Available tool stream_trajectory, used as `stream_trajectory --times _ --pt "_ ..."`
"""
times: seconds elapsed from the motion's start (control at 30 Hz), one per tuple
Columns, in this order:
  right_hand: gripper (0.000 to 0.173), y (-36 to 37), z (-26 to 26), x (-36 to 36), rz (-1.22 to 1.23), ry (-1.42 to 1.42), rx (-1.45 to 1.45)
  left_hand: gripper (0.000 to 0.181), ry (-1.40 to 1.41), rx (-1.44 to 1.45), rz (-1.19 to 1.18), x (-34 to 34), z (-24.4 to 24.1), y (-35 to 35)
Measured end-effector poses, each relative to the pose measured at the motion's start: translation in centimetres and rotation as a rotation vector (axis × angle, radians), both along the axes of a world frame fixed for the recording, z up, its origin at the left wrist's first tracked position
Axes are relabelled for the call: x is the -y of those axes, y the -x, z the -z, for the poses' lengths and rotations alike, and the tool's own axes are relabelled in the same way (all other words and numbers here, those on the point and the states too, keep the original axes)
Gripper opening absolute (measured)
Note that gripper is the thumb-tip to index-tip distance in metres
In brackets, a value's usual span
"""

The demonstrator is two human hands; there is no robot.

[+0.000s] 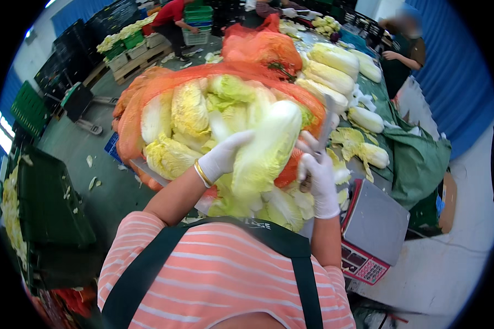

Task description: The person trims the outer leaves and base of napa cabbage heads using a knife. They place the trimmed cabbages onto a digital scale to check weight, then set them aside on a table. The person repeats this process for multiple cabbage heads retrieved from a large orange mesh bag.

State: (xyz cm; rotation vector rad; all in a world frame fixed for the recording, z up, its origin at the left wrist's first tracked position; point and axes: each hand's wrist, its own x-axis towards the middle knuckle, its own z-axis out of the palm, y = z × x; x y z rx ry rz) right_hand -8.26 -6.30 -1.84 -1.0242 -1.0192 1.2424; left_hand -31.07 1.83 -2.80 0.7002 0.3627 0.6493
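My left hand (227, 154), in a white glove, grips a napa cabbage (267, 144) from its left side. The cabbage is tilted, its white base up and away from me, and is slightly blurred. In my gloved right hand (320, 179) is a knife (326, 121), its blade pointing up just right of the cabbage; the fingers partly hide its handle. Behind the held cabbage, an opened orange mesh sack (136, 111) is full of more napa cabbages (189, 109). Loose outer leaves (286, 205) lie below my hands.
Cleaned cabbages (329, 74) lie in a row at the table's right, near yellow leaf trimmings (348, 142). A digital scale (374, 222) stands by my right elbow. To my left are a dark green bin (51, 197) and a pallet jack (82, 105). Co-workers (399, 53) stand beyond.
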Motion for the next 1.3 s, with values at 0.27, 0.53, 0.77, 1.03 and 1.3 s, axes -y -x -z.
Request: stream_trajectory --times 0.27,0.53,0.77,1.03,1.3 --pt "0.043 -1.0 4.2 -1.0 -0.098 0.077 -0.981 0.084 -0.374 0.020 0.211 1.0 -2.7 -3.7" --pt "0.038 -6.2 4.0 -2.0 0.321 0.048 -0.833 0.074 -0.467 -0.113 0.149 1.3 -1.9 -3.9" --pt "0.045 -22.1 6.8 -3.9 0.813 0.226 -0.355 0.067 -0.395 -0.185 -0.016 1.2 -0.2 0.4" --pt "0.030 -39.3 16.9 -3.9 1.147 0.424 -0.352 0.058 -0.404 -0.156 -0.186 0.8 -0.1 4.7" --pt "0.016 -43.9 20.8 -3.3 1.213 0.375 -0.251 0.048 -0.463 -0.195 -0.625 1.1 -1.9 11.5"
